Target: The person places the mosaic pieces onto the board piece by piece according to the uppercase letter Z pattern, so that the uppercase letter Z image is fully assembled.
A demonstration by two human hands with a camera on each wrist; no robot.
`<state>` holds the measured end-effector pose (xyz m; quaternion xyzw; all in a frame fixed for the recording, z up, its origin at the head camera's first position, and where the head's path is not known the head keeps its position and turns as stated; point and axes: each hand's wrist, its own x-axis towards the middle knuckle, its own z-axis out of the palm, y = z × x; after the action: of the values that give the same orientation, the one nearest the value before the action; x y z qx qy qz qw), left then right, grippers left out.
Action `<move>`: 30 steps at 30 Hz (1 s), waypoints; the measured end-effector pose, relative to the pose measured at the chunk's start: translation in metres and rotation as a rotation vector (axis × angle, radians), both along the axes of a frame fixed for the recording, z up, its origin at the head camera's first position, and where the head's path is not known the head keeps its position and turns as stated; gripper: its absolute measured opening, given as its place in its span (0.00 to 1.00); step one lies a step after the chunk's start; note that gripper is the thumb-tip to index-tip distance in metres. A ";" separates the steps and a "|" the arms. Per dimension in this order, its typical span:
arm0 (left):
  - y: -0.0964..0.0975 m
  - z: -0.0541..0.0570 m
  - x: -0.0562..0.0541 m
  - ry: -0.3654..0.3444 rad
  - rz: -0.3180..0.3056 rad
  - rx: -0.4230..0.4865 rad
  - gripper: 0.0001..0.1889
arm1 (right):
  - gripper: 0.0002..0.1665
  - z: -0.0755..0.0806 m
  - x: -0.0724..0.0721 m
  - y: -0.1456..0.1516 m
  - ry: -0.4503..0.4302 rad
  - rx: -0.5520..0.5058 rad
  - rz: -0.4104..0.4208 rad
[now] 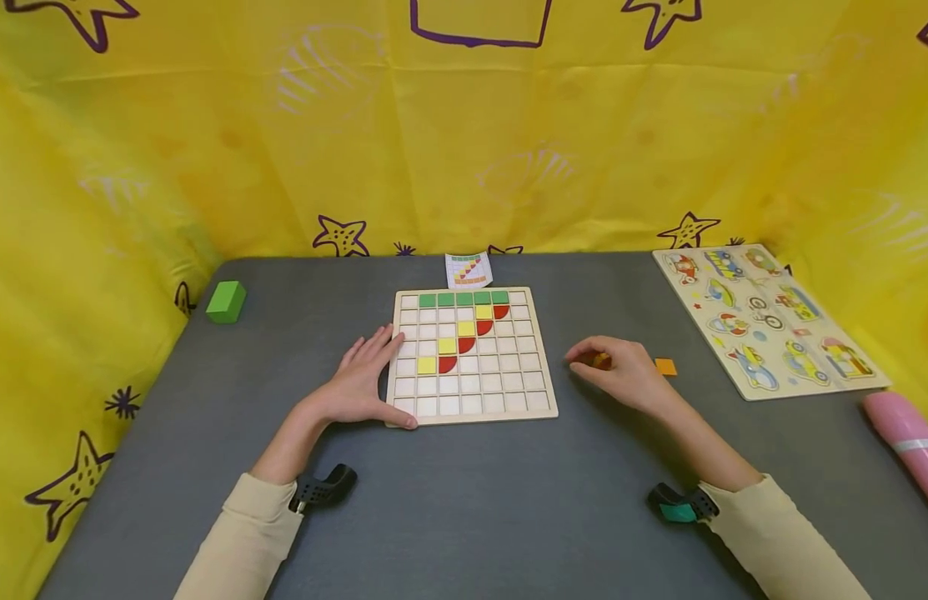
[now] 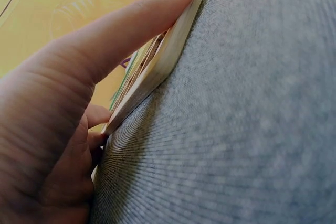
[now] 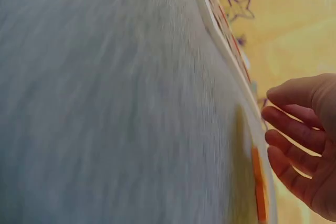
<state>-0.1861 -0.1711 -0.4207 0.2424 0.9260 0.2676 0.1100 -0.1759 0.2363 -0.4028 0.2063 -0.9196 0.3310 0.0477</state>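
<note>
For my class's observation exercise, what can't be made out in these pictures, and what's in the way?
Head: the full shape of the orange piece behind the right hand's fingers.
Head: the pink object's lower end, cut off by the right edge.
Head: the printed card's finest details, too small.
Left wrist: most of the board's squares, hidden by the left hand and steep angle.

Tabletop play corner, yellow starfish-print cloth (image 1: pixel 448 125) around a grey table (image 1: pixel 471 517), wooden picture puzzle (image 1: pixel 775 352), gridded board (image 1: pixel 490 383)

passage: table (image 1: pixel 471 517) nearside of grid board (image 1: pixel 490 383) | obstacle: hands (image 1: pixel 358 379) (image 1: pixel 627 368) flanking it
</note>
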 end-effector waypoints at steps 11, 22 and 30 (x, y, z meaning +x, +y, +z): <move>0.001 0.002 0.000 0.007 0.011 0.011 0.68 | 0.08 -0.001 0.007 0.039 0.126 0.073 -0.038; 0.000 0.000 0.000 0.020 0.017 0.026 0.67 | 0.10 -0.003 0.005 0.038 0.100 0.114 -0.034; 0.000 -0.001 0.000 0.015 0.024 0.033 0.66 | 0.11 -0.002 0.008 0.037 0.069 0.118 -0.025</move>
<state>-0.1863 -0.1715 -0.4217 0.2352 0.9251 0.2822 0.0960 -0.1681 0.2733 -0.4044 0.2087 -0.9377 0.2684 0.0713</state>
